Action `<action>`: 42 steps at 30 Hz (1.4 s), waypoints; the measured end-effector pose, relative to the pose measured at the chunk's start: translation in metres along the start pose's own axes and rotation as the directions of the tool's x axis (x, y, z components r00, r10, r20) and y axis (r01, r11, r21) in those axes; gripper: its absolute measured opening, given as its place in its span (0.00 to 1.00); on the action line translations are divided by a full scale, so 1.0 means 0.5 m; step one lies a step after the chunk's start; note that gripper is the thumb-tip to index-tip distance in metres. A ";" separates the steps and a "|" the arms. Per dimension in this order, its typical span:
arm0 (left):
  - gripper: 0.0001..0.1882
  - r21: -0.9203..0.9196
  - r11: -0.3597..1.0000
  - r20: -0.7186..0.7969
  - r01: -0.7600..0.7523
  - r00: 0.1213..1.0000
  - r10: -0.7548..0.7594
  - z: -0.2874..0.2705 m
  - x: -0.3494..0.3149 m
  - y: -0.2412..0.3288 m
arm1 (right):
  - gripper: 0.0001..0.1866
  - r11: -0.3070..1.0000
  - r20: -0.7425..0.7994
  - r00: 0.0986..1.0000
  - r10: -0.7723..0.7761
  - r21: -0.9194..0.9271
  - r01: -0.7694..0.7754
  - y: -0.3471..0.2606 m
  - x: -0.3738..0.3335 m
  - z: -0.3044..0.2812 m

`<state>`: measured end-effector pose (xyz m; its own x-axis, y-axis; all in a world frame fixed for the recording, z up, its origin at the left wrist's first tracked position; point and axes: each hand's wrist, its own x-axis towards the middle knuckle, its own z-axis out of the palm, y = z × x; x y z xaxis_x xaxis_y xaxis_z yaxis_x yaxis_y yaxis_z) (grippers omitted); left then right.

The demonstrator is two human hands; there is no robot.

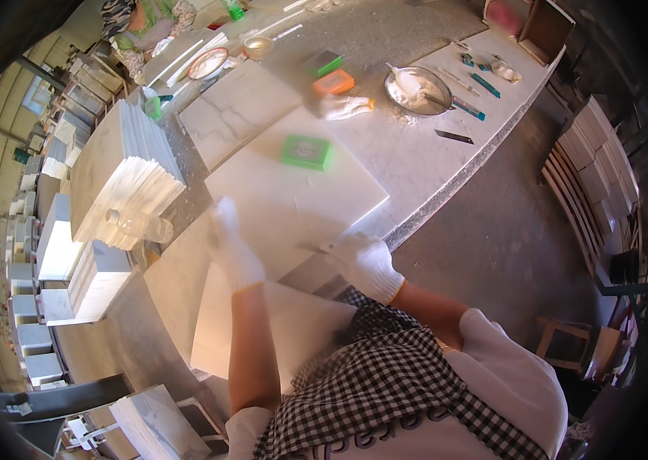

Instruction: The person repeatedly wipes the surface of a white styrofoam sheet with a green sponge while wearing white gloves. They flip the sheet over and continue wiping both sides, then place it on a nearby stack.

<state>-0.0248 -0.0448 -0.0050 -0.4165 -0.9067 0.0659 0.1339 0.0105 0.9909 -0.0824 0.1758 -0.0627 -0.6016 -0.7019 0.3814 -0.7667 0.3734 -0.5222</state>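
Observation:
A pale marble tile lies in front of me on the worktable, with a green box-shaped block on top of it. My left hand, in a white glove, is at the tile's left edge; motion smears its fingers, so I cannot tell whether they grip it. White-gloved too, my right hand is near the tile's near right edge. Its fingers are closed on a small thin blade, which points left over the tile. Another pale slab lies nearer my body, partly covered by my left forearm.
A bowl of white paste, an orange block, a loose white glove and a dark blade lie farther back. Stacked tiles and a clear bottle stand left. Another person is at the far left.

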 end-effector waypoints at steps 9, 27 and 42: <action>0.26 0.087 0.996 -0.057 0.026 0.998 -0.021 -0.008 -0.021 -0.057 | 0.08 0.980 -0.109 0.974 0.198 0.049 -0.193 0.053 0.020 -0.025; 0.28 0.267 0.964 0.426 -0.003 0.897 -0.116 0.015 -0.061 -0.066 | 0.07 0.951 -0.155 0.942 0.298 -0.041 -0.308 0.053 0.020 -0.031; 0.28 0.306 0.952 0.319 -0.025 0.944 -0.078 0.006 -0.062 -0.058 | 0.08 0.994 -0.173 0.985 0.026 -0.101 -0.044 0.027 0.033 -0.023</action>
<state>-0.0183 -0.0158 -0.0354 -0.6910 -0.7225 0.0228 -0.1369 0.1618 0.9773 -0.1051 0.1763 -0.0546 -0.6507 -0.5769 0.4937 -0.7584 0.4627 -0.4590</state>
